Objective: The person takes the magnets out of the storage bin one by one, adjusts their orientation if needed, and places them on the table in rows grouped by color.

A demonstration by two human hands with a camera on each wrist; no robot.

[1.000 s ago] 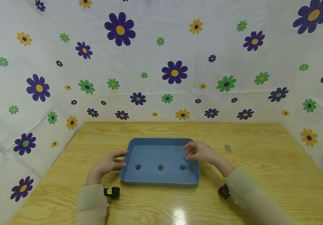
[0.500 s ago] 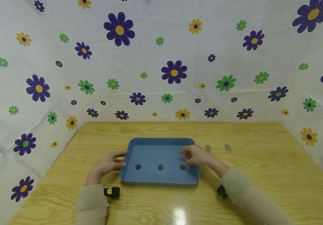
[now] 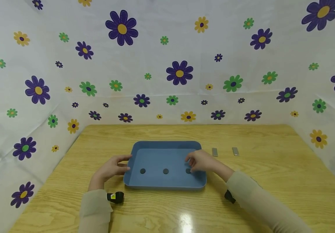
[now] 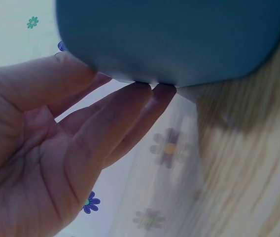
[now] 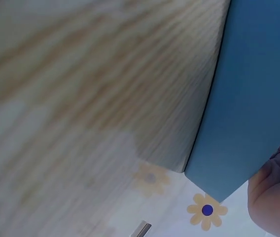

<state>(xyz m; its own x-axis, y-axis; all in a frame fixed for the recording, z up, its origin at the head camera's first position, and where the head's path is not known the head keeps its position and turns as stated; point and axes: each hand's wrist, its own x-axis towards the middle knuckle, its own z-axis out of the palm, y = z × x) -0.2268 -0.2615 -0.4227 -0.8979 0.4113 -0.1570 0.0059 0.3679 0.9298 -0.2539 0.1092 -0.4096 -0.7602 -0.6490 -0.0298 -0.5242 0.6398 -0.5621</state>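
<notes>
Blue tray [image 3: 167, 145] lies on the table [image 3: 144, 210] in front of me, between my two hands. From the head view, my left hand [image 3: 110, 168] is spread, with the fingers reaching to the tray's left wall. My right hand [image 3: 201, 160] is over the tray's right side with its fingers bent; whether they pinch anything I cannot tell. Since a second ago this hand has come a little nearer to me, so my fingertips now overlap the right-hand disc [image 3: 188, 170] instead of sitting beyond it, and I judge that disc to be where my work is now. That shift also uncovers the nearer grey bar [image 3: 215, 152], which lies beside the second grey bar [image 3: 236, 151], both outside the tray. Inside the tray, the middle disc [image 3: 166, 171] and the left disc [image 3: 142, 171] lie in a row with the right-hand one. From the left wrist, my fingertips touch the tray's side, fairly straight. From the right wrist, the tray's wall hides most of my right hand, fingertips included.
</notes>
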